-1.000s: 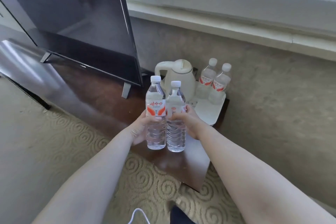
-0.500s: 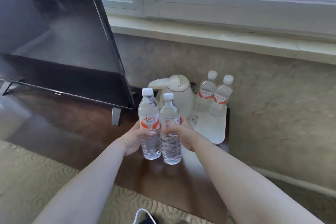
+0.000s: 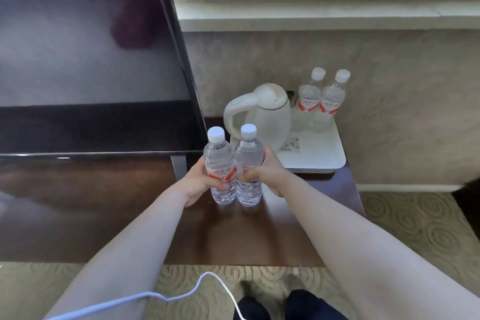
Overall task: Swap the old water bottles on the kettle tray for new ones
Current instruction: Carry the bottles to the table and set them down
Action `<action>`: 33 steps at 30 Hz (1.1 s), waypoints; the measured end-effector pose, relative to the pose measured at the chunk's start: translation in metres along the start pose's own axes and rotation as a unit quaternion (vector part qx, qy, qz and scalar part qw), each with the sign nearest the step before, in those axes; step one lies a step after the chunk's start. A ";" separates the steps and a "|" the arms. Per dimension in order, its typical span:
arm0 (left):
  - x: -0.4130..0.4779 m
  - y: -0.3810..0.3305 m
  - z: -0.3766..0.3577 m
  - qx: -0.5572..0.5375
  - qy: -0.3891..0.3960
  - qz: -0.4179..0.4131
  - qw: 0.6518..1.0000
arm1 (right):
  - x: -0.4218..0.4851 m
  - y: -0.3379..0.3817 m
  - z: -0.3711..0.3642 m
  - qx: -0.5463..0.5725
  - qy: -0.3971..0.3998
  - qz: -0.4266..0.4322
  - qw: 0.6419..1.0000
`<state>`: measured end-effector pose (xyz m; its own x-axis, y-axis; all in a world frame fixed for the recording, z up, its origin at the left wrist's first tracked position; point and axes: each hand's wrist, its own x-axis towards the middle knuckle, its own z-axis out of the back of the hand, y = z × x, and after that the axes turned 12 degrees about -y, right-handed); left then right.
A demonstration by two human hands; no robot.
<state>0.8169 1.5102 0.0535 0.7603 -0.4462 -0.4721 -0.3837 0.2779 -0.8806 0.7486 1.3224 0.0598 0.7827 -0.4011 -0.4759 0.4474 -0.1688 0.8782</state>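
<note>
Clear plastic, red-banded and capped in white: two fresh water bottles arrive at the desk as we carry them in, one in each fist. Nearest us, a pale blue cable (image 3: 155, 296) trails over the swirl-patterned carpet (image 3: 415, 228) by our dark shoes (image 3: 306, 305). Our left hand (image 3: 200, 184) is clamped around the left new bottle (image 3: 219, 171); our right hand (image 3: 265, 171) is clamped around the right new bottle (image 3: 248, 166). The two bottles are pressed side by side, their bases low over the dark wooden desk (image 3: 104, 202), though we cannot tell whether they touch it.

A second ago we stood farther back, with the bottles over the desk's corner. Now we have closed in and the desk's front edge lies beneath our forearms, so the swap is within reach but, as we judge it, not yet begun. The two old bottles (image 3: 320, 101) remain upright and touching at the far right corner of the white kettle tray (image 3: 324, 156), just beside the cream electric kettle (image 3: 262, 114).

Open room is narrow. The television (image 3: 91, 47) and its stand leg (image 3: 179, 167) crowd our left. The tray's bare front right offers landing space. The desk ends just right of the tray, beside the wall (image 3: 402, 112).
</note>
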 end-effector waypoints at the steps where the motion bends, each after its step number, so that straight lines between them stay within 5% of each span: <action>1: 0.002 0.001 0.003 0.004 -0.008 -0.002 1.000 | -0.002 -0.003 -0.005 0.007 -0.012 0.002 1.000; 21: 0.012 0.003 0.024 0.068 -0.021 -0.024 0.997 | -0.001 -0.014 -0.034 0.014 -0.040 0.024 0.999; 33: 0.013 0.012 0.030 0.121 -0.016 -0.049 0.991 | -0.006 -0.006 -0.029 -0.094 -0.003 0.059 0.994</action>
<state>0.8378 1.5332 0.0379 0.8051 -0.4549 -0.3807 -0.1736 0.4330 -0.8845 0.7535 1.3515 0.0564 0.8326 -0.4133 -0.3687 0.4258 0.0518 0.9033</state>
